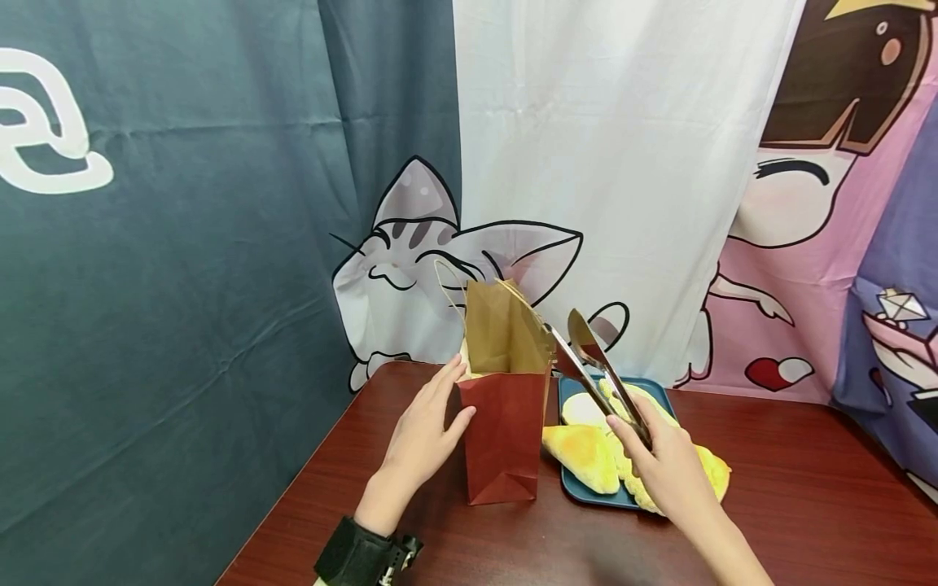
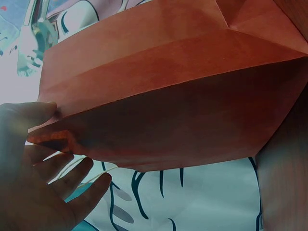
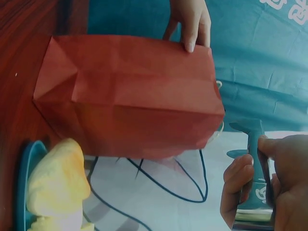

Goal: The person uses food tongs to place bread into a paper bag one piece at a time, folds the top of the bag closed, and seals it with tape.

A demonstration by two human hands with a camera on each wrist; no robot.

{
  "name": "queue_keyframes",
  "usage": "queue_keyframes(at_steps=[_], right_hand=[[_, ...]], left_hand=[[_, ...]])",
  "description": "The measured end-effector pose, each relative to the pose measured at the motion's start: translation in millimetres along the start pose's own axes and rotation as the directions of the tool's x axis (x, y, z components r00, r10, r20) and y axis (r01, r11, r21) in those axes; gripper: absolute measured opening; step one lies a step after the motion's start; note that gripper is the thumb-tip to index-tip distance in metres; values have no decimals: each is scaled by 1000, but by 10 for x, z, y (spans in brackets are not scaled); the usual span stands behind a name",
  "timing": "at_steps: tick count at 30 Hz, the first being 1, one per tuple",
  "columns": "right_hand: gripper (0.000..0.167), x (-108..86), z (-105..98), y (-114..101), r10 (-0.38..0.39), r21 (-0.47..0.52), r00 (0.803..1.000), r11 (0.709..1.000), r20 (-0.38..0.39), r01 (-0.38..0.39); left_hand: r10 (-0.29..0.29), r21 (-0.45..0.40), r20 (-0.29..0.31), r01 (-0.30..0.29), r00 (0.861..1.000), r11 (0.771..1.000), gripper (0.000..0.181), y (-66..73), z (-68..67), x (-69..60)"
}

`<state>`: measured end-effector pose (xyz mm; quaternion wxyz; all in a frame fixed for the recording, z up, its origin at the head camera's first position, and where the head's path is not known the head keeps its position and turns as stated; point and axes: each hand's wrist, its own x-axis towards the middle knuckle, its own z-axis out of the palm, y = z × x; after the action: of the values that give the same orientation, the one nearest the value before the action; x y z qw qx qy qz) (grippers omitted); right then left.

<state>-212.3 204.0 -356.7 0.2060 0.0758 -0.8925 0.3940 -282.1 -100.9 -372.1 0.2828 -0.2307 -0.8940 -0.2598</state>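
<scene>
An upright red paper bag [image 1: 501,431] with a brown inside stands in the middle of the table, its mouth facing up. My left hand [image 1: 421,431] touches its upper left edge, thumb on the front face and spread fingers along the side. Something pale shows at the mouth beside those fingertips; I cannot tell what. My right hand [image 1: 670,460] grips metal tongs [image 1: 620,391], whose tips point up and stand apart beside the bag's right rim, nothing between them. Under that hand, several pieces of yellow bread [image 1: 586,457] lie on a blue tray [image 1: 597,496], partly hidden.
The dark red wooden table [image 1: 799,480] extends to both sides of the bag and tray. A printed curtain [image 1: 630,163] hangs close behind its back edge. Thin cord handles [image 1: 449,281] rise above the bag. A black band [image 1: 355,553] is on my left wrist.
</scene>
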Motion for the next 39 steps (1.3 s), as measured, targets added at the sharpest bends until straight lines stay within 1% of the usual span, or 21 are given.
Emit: queue_keyframes(at_steps=[5,13,16,22,26,29,31,33,35,39], right_hand=[[35,-38,-84,82,36,-18,999,999,-2,-36],[36,-111,-166,262,95,-90,995,991,-12,-96],[37,-154,-190,351,101,-100,995,990,-14,-102],[38,-253,-259,537,100,-174,994,979,-48,-107],[39,-314,-338,679,119,-216,992,968,-52,-127],[42,-354,-403,789,160,-226,987,960,-33,-163],[46,-377,-445,863,209,-209,978,956,-1,-205],[53,-400,-482,931,277,-191,960,946,45,-263],[57,-429,-518,1003,340,-165,936,932,90,-323],[62,-490,-596,1148,436,-108,885,899,162,-423]], left_hand=[[1,3,-3,-1,1000,1000,59,-1,-2,3],[-8,4,-1,8,1000,1000,59,8,-11,0],[-8,2,-2,8,1000,1000,59,11,-14,-1],[-11,4,3,11,1000,1000,59,12,-17,-2],[-16,2,7,16,1000,1000,60,14,-18,-5],[-14,2,6,14,1000,1000,60,15,-17,-3],[-11,4,3,11,1000,1000,60,16,-16,-3],[-9,3,3,9,1000,1000,59,17,-15,-1],[-9,1,2,9,1000,1000,59,19,-15,-2],[-12,1,4,12,1000,1000,60,23,-16,-6]])
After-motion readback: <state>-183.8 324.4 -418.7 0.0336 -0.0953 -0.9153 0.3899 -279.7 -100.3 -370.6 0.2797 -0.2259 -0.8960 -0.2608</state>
